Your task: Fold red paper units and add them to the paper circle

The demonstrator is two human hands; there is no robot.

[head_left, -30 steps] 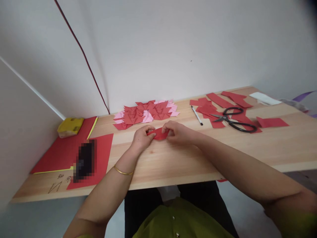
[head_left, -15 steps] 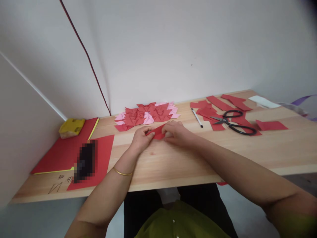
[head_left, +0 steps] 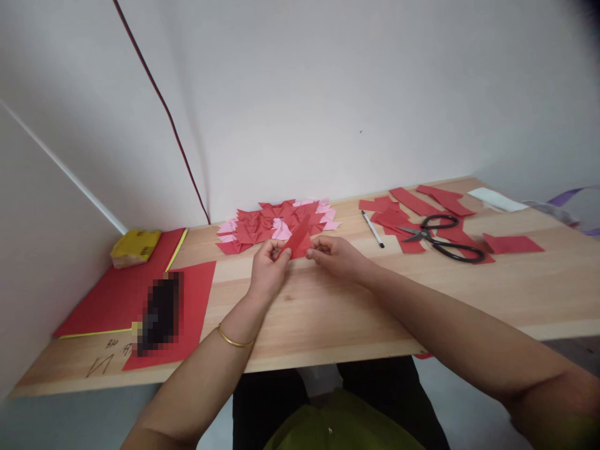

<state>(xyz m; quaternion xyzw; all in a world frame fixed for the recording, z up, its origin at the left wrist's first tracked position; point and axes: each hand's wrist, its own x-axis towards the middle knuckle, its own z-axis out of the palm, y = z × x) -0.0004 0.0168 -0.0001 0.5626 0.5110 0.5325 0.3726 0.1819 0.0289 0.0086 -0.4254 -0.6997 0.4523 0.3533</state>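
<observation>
A small folded piece of red paper (head_left: 300, 242) is held up between my hands over the middle of the table. My left hand (head_left: 270, 265) pinches its lower left edge between thumb and fingers. At the paper's lower right corner, my right hand (head_left: 334, 256) has thumb and fingers closed on the edge. Just behind lies a heap of folded red and pink paper pieces (head_left: 253, 228), some of it hidden by the held paper.
Right of my hands lie a white pen (head_left: 372, 229), black-handled scissors (head_left: 424, 234) and several cut red paper pieces (head_left: 412, 200). At left are red sheets (head_left: 197, 294), a yellow packet (head_left: 135, 247) and a blurred dark object (head_left: 159, 315). A wall (head_left: 281, 94) rises behind the table.
The red paper has turned more upright, showing a taller pointed shape. My right hand has shifted from its top to its lower right corner. My left hand keeps its grip.
</observation>
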